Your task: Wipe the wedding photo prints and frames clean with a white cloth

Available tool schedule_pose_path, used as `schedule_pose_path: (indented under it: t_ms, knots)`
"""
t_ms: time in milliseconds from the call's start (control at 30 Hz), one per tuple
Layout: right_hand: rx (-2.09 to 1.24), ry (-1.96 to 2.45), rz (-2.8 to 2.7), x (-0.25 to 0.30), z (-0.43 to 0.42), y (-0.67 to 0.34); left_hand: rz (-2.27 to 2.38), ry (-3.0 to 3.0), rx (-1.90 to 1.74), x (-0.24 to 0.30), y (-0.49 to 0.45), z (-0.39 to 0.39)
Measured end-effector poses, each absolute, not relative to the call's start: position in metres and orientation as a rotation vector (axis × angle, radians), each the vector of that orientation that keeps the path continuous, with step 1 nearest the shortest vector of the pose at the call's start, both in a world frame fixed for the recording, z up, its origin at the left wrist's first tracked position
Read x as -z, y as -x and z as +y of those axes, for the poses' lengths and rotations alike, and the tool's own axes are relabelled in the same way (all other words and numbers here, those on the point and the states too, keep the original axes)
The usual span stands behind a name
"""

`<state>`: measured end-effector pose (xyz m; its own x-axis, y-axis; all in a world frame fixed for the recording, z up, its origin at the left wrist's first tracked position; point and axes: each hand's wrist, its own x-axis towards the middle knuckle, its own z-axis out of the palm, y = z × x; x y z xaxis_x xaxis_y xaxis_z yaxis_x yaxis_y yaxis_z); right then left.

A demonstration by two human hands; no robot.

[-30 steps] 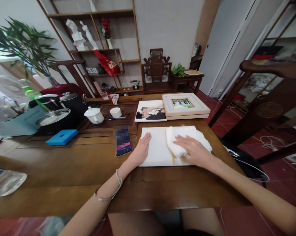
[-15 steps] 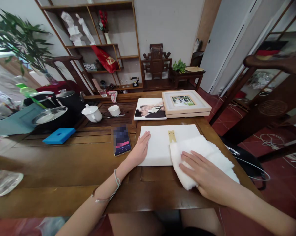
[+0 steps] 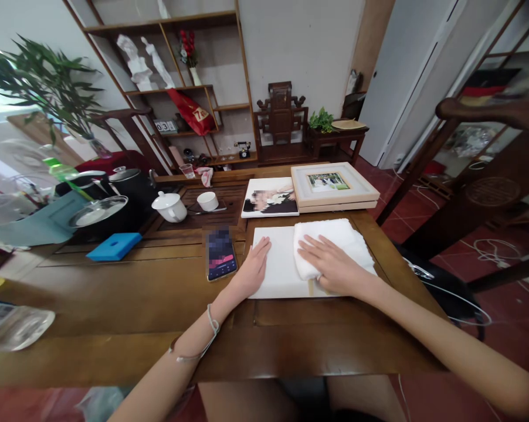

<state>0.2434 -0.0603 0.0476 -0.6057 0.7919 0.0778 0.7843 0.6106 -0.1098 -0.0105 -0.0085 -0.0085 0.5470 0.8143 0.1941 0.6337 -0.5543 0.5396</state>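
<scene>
A white flat board point(image 3: 278, 265) lies on the wooden table point(image 3: 159, 305) in front of me. My left hand point(image 3: 252, 271) rests flat on the board's left edge, fingers stretched out. My right hand point(image 3: 330, 266) presses flat on a folded white cloth point(image 3: 335, 243) that lies over the board's right half. A small tan hanger tab point(image 3: 311, 286) on the board peeks out below the cloth, near my right hand.
A phone point(image 3: 221, 255) lies left of the board. Behind the board are a photo print point(image 3: 270, 197) and stacked light wooden frames point(image 3: 332, 186). A tea tray with teapot point(image 3: 170, 207) and cup point(image 3: 207, 201), a blue sponge point(image 3: 114, 246) and pots stand to the left.
My right hand slid the cloth toward me to the board's near right corner, then pushed it back up over the board's right half. My left hand stayed put.
</scene>
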Motion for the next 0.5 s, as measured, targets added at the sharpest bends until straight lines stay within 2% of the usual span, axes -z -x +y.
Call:
schedule_pose_path:
  t_ms: [300,400,500]
  knots:
    - [-0.354,1.145,-2.786,-0.068,-0.153,-0.256,1.179,-2.378,-0.626,0.008,0.011,-0.010]
    - [-0.387,1.197,-2.725,-0.069,-0.144,-0.278,1.170,-2.384,-0.629,0.009,0.011,-0.010]
    - [-0.267,1.340,-2.635,-0.057,-0.107,-0.303,1.174,-2.383,-0.617,0.008,0.011,-0.010]
